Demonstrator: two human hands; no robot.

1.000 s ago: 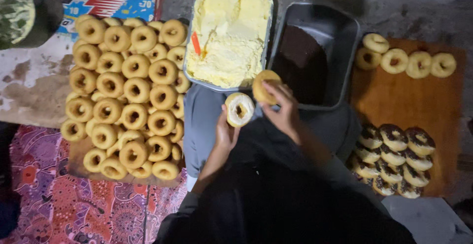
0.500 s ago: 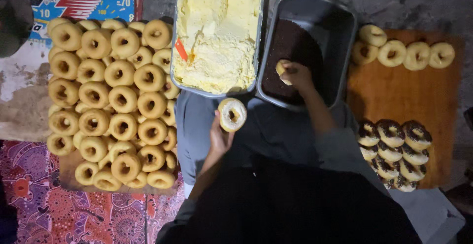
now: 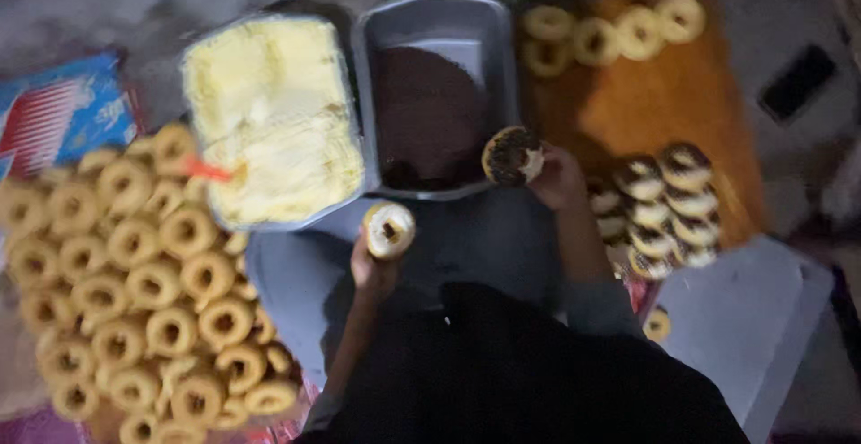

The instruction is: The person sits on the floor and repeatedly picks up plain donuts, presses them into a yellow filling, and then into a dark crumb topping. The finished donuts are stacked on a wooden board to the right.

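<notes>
My left hand [image 3: 372, 274] holds up a cream-topped doughnut [image 3: 389, 229] over my lap. At the near rim of the grey tray of dark sprinkles [image 3: 429, 108], my right hand [image 3: 558, 178] grips a doughnut coated in dark sprinkles [image 3: 510, 155]. To the left of that tray stands a grey tray of yellow cream [image 3: 269, 117] with an orange spatula [image 3: 208, 171] stuck in it.
Many plain doughnuts [image 3: 143, 274] are piled at the left. A wooden board [image 3: 655, 103] at the right carries plain doughnuts [image 3: 614, 31] at its far end and sprinkled ones [image 3: 668, 206] nearer me. A blue and red box [image 3: 63, 117] lies far left.
My right hand dipped its doughnut into the sprinkle tray and has lifted it out coated in dark sprinkles. My left hand kept the creamed doughnut raised. The camera shifted left.
</notes>
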